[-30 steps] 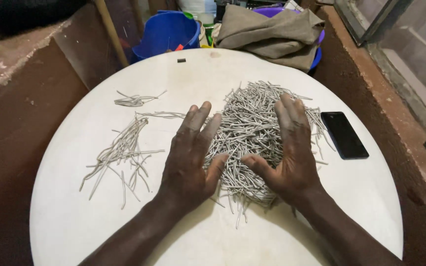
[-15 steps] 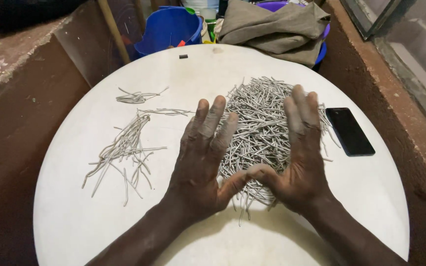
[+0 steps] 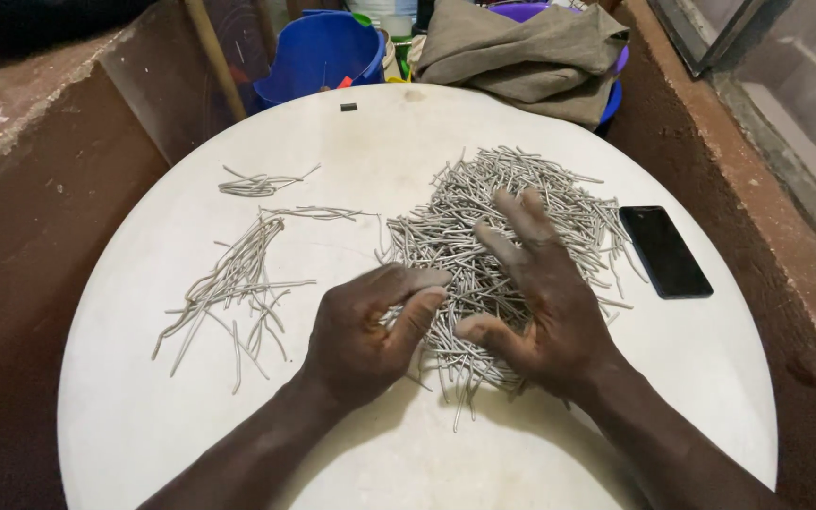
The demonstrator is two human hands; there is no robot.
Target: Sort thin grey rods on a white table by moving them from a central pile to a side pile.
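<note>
Head view: a big heap of thin grey sticks (image 3: 502, 236) lies right of centre on the round white table (image 3: 144, 416). The left hand (image 3: 365, 335) curls its fingers at the heap's near edge, seemingly pinching a few sticks. The right hand (image 3: 540, 302) rests spread on top, gripping nothing. The sticks look light, stiff and prone to scatter — best gathered as an aligned bunch, pinched mid-length.
</note>
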